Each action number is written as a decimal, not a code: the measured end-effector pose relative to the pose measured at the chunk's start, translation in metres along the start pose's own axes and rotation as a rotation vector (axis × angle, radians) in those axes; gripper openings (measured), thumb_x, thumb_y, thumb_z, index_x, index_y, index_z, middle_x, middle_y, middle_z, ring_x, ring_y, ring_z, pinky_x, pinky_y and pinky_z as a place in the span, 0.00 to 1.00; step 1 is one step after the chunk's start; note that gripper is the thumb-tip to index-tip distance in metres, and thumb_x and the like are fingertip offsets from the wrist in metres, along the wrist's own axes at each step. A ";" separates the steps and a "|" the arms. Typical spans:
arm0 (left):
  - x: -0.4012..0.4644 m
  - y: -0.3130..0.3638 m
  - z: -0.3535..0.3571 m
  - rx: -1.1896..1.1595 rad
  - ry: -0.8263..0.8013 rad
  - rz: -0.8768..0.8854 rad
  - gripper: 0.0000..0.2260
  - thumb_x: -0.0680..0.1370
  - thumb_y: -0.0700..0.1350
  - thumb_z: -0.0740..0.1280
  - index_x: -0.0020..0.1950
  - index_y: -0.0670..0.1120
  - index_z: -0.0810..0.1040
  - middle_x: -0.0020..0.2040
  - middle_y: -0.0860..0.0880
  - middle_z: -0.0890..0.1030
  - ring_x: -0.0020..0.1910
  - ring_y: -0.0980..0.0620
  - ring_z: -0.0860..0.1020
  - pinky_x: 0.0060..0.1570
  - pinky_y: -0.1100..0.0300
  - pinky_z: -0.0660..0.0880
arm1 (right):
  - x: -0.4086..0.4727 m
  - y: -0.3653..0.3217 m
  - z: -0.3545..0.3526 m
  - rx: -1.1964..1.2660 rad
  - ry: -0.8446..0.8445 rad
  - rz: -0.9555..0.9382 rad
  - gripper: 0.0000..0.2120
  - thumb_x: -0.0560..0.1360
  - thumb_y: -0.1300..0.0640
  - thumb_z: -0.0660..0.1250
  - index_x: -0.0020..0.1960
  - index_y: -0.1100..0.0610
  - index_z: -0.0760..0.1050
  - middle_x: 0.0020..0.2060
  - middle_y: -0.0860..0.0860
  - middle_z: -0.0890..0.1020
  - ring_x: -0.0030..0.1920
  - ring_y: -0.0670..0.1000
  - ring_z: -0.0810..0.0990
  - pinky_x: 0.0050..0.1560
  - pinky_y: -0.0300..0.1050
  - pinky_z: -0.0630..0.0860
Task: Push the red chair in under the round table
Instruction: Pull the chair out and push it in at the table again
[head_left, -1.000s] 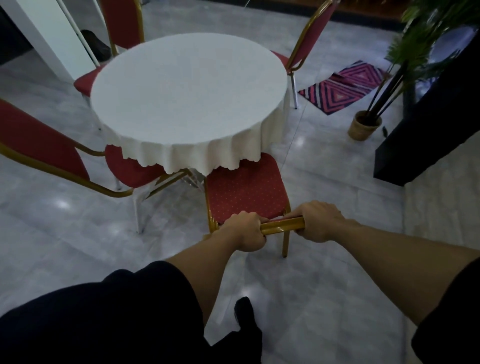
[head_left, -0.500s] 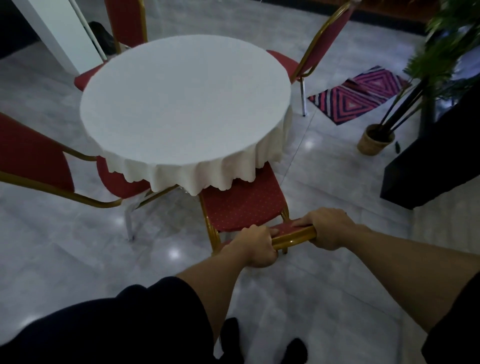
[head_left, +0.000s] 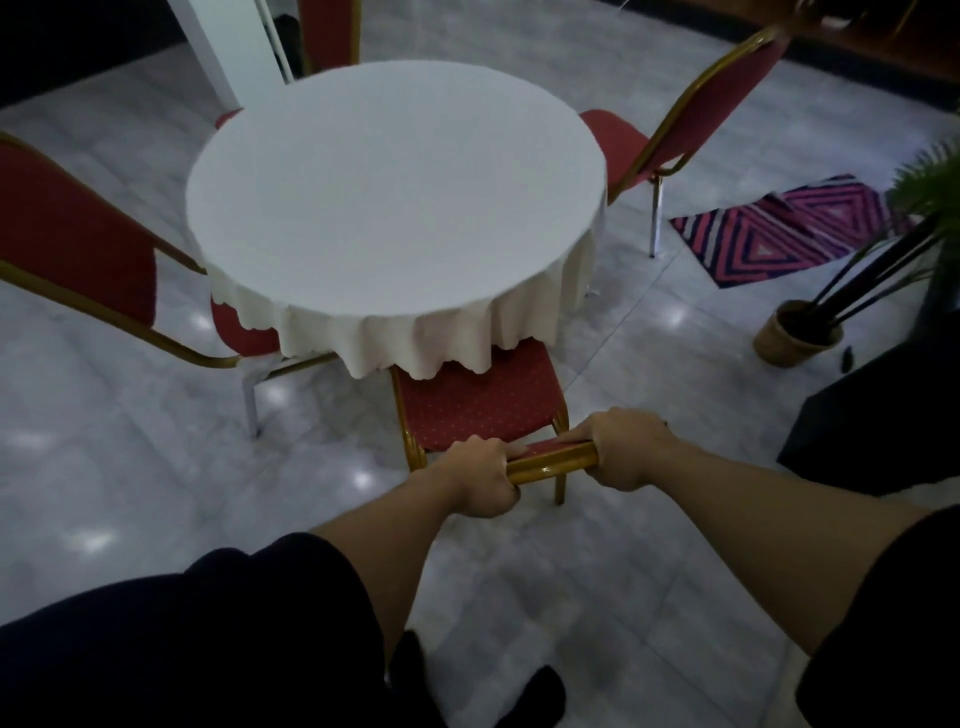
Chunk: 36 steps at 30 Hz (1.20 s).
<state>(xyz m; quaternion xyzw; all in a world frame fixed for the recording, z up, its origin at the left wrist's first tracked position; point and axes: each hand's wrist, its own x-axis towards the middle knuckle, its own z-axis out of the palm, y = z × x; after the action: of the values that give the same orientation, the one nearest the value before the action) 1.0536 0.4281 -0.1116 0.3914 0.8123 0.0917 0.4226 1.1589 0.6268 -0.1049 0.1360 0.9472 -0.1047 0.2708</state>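
Observation:
The red chair (head_left: 478, 402) with a gold frame stands in front of me, its dotted seat partly under the hanging edge of the white cloth on the round table (head_left: 395, 192). My left hand (head_left: 480, 483) and my right hand (head_left: 621, 447) both grip the gold top rail of the chair's back, one at each end. The front of the seat is hidden by the tablecloth.
Three more red chairs ring the table: one at the left (head_left: 78, 244), one at the back (head_left: 327, 31), one at the right (head_left: 696, 119). A striped rug (head_left: 779, 228) and a potted plant (head_left: 795, 338) lie to the right, beside a dark cabinet (head_left: 883, 415).
The chair has slid forward, so more of its seat lies beneath the tablecloth. I have stepped closer and both hands have kept their grip on the rail.

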 end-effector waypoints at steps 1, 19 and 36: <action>0.001 0.002 0.002 -0.002 0.005 -0.006 0.33 0.71 0.51 0.63 0.78 0.64 0.73 0.50 0.48 0.83 0.51 0.42 0.82 0.58 0.46 0.81 | -0.001 0.003 -0.002 0.004 0.002 -0.026 0.22 0.79 0.52 0.67 0.65 0.28 0.76 0.44 0.45 0.82 0.43 0.50 0.81 0.37 0.45 0.69; 0.014 0.043 -0.080 0.142 0.057 -0.020 0.53 0.68 0.86 0.51 0.85 0.56 0.62 0.80 0.43 0.74 0.76 0.40 0.74 0.74 0.41 0.71 | -0.002 0.036 -0.078 0.319 -0.105 -0.173 0.41 0.68 0.27 0.75 0.75 0.45 0.74 0.66 0.44 0.80 0.65 0.49 0.77 0.57 0.44 0.68; 0.100 0.158 -0.183 0.406 0.332 0.072 0.44 0.77 0.79 0.48 0.86 0.54 0.61 0.81 0.46 0.72 0.79 0.42 0.70 0.75 0.39 0.66 | 0.001 0.175 -0.173 0.331 0.246 0.114 0.61 0.60 0.12 0.59 0.84 0.46 0.59 0.82 0.50 0.65 0.81 0.56 0.65 0.78 0.61 0.64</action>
<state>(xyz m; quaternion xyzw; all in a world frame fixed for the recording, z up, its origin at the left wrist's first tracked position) 0.9688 0.6397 0.0171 0.4762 0.8579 0.0047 0.1928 1.1298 0.8386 0.0165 0.2436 0.9338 -0.2260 0.1327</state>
